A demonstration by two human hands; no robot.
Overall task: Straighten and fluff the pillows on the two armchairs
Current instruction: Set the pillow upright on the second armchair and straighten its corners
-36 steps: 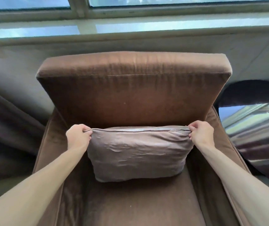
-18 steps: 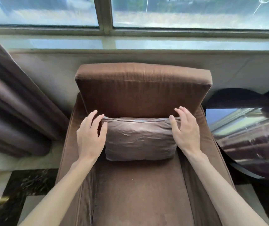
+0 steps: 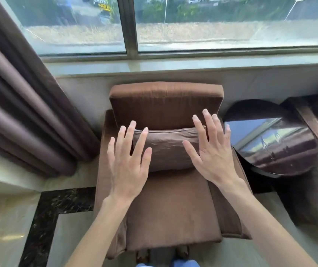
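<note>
One armchair (image 3: 171,207) in full view, brown, with one pillow (image 3: 166,147) on it; a second dark seat (image 3: 312,189) is cut off at the right edge, so you can't tell if it has a pillow. One round glossy side table (image 3: 270,147) sits between them. One curtain (image 3: 25,105) hangs on the left, and one window (image 3: 173,22) runs across the top. Two hands are showing.

Your left hand (image 3: 127,166) and right hand (image 3: 212,153) are both flat with fingers spread, gripping nothing. They cover the pillow's two ends, so its corners are hidden, and you can't tell whether the palms touch the fabric or hang in front of it. The pillow stands upright at the back of the seat, leaning on the backrest (image 3: 166,103), zip seam along its top edge. The chair's front legs are barely visible at the bottom, next to a bit of blue clothing (image 3: 185,264). The view outside the glass is blurred.

Versus half a second ago: your view has pulled back and up, so the chair looks smaller and more floor (image 3: 9,218) and curtain show. A second ago you pinched the pillow's top corners; now both hands are released and splayed.
</note>
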